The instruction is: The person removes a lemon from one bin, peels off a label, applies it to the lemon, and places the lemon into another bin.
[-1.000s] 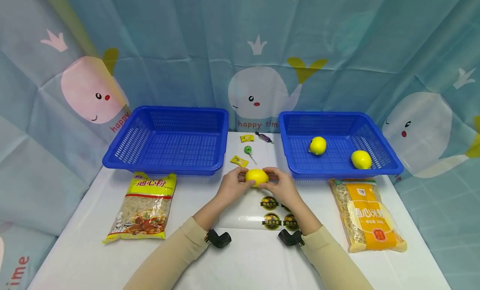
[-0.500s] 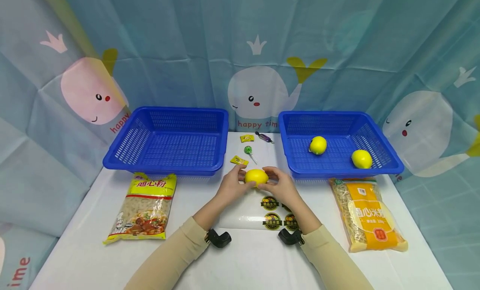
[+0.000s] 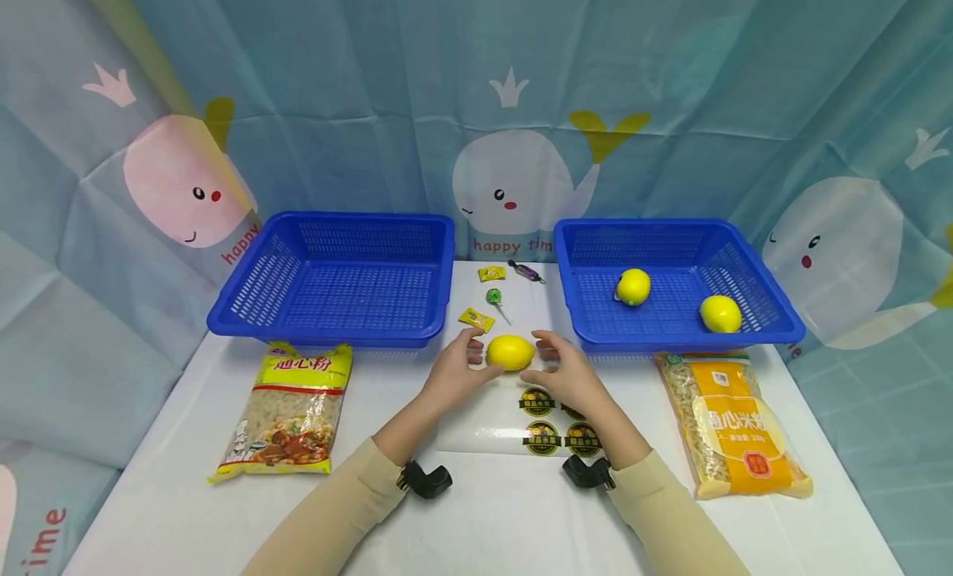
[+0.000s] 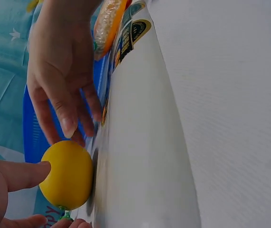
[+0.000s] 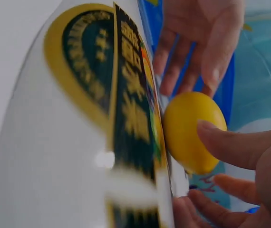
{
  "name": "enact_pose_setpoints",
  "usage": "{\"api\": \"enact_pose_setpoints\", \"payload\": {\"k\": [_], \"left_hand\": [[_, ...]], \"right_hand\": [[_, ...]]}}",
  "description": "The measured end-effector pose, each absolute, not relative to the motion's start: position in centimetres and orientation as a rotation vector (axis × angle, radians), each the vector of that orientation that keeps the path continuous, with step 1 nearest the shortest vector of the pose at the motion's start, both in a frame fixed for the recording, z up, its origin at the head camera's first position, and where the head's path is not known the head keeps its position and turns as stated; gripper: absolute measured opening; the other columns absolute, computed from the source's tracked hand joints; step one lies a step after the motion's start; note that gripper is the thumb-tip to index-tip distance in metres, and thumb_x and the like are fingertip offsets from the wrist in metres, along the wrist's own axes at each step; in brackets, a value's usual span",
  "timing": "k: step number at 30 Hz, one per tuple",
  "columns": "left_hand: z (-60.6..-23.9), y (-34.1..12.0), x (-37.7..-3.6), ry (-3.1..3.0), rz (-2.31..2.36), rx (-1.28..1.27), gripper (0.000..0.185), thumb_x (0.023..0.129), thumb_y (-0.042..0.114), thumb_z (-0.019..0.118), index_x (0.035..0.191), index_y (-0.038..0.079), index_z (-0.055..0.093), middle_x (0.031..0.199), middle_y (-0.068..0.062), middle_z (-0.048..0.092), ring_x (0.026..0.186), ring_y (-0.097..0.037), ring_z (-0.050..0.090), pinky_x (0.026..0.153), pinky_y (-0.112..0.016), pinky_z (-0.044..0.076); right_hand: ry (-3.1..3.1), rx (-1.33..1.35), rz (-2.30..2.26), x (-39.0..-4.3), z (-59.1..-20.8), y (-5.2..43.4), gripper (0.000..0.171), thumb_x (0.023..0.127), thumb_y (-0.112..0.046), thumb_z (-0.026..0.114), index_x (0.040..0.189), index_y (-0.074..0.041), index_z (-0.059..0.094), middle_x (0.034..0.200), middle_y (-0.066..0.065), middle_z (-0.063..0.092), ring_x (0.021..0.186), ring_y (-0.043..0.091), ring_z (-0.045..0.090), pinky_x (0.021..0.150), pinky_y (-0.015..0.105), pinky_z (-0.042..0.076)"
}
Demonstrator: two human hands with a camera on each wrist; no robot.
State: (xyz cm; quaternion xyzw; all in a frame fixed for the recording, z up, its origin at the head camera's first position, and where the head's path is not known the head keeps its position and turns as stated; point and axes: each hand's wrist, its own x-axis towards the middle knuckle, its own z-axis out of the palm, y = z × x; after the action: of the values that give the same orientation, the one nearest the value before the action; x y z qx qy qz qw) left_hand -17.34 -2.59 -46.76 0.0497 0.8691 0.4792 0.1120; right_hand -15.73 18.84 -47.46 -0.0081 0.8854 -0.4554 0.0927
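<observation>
A yellow lemon [image 3: 510, 352] rests on the white table at the far edge of a clear plastic bag [image 3: 514, 419] with lemon stickers. My left hand [image 3: 467, 354] is just left of it, fingers straight, thumb tip against the fruit [image 4: 68, 175]. My right hand [image 3: 549, 359] is just right of it with fingers extended. In the right wrist view its thumb [image 5: 230, 142] lies against the lemon [image 5: 192, 130]. Neither hand's fingers wrap the lemon.
An empty blue basket [image 3: 320, 338] stands at the back left. A second blue basket [image 3: 685, 340] at the back right holds two lemons [image 3: 633, 286] [image 3: 719, 314]. Pasta bags [image 3: 290, 410] [image 3: 733, 427] lie at either side. Small candies [image 3: 491, 299] lie between the baskets.
Both hands have loosened from the lemon; their fingers have spread away from it. The lemon stays in place at the bag's far edge.
</observation>
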Motion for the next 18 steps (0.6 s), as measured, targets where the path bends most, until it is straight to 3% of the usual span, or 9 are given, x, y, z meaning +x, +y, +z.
{"api": "enact_pose_setpoints", "payload": {"k": [4,9,18], "left_hand": [[-46.4,-3.0,-16.8,2.577,1.382,0.134,0.070,0.085,0.023,0.081,0.146,0.011,0.048,0.133,-0.012,0.063,0.115,-0.029,0.064,0.096,-0.044,0.055],[-46.1,-3.4,-16.3,2.628,1.375,0.163,0.069,0.086,0.022,0.082,0.145,0.011,0.049,0.132,-0.013,0.063,0.114,-0.029,0.063,0.094,-0.043,0.056],[-45.8,-3.3,-15.6,2.689,1.387,0.289,0.061,0.087,0.019,0.080,0.140,0.008,0.054,0.128,-0.013,0.064,0.114,-0.030,0.062,0.096,-0.042,0.056]], "right_hand": [[2.706,-0.048,-1.181,-15.0,-47.0,20.0,0.063,0.085,-0.030,0.082,0.140,-0.012,0.057,0.127,0.009,0.065,0.110,0.027,0.059,0.094,0.045,0.052],[2.706,-0.152,-1.007,-14.2,-46.6,21.6,0.049,0.079,-0.037,0.086,0.117,-0.011,0.069,0.109,0.005,0.067,0.099,0.023,0.056,0.090,0.042,0.048],[2.689,-0.287,-0.812,-13.9,-46.7,22.9,0.040,0.070,-0.035,0.093,0.090,-0.012,0.066,0.088,0.000,0.060,0.088,0.019,0.049,0.082,0.036,0.042]]}}
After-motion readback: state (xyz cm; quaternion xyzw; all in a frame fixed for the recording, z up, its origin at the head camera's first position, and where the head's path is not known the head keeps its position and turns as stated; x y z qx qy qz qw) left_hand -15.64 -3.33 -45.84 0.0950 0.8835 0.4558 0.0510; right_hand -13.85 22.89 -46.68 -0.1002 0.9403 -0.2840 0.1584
